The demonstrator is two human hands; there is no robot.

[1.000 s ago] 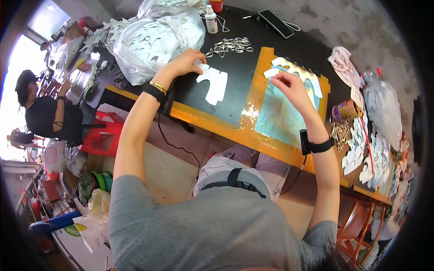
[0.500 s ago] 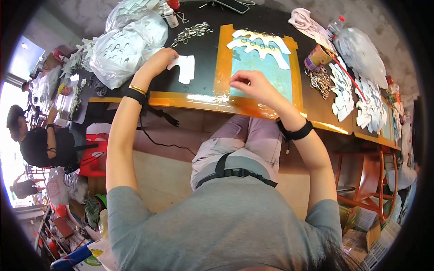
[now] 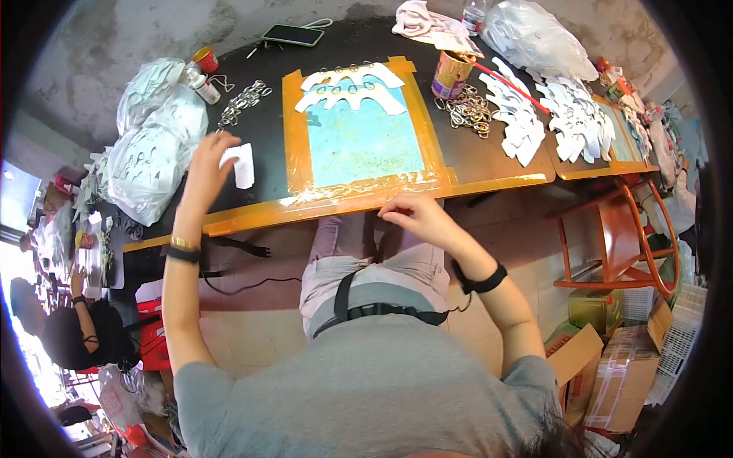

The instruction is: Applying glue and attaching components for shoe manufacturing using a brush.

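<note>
My left hand (image 3: 208,166) reaches over the dark table at the left. Its bent fingers close on the upper left edge of a white cut-out piece (image 3: 243,168) and hide part of it. Just beyond the fingertips lies a heap of metal rings (image 3: 244,104). My right hand (image 3: 412,216) hovers by the table's front edge, with thumb and fingers pinched together; anything between them is too small to make out. Past it lies a pale blue mat (image 3: 366,149) bordered with orange-brown tape. Two scalloped white strips (image 3: 353,98) with metal rings along them sit at its far end.
Bulging clear plastic bags (image 3: 156,153) of white pieces stand at the left. At the right are a can (image 3: 450,75), more rings (image 3: 466,113) and piles of white strips (image 3: 519,122). A phone (image 3: 293,35) lies far back. An orange-framed chair (image 3: 615,237) stands at the right.
The view has swung toward the right. My right hand has drawn back from over the mat to the table's front edge. My left hand now covers more of the white piece.
</note>
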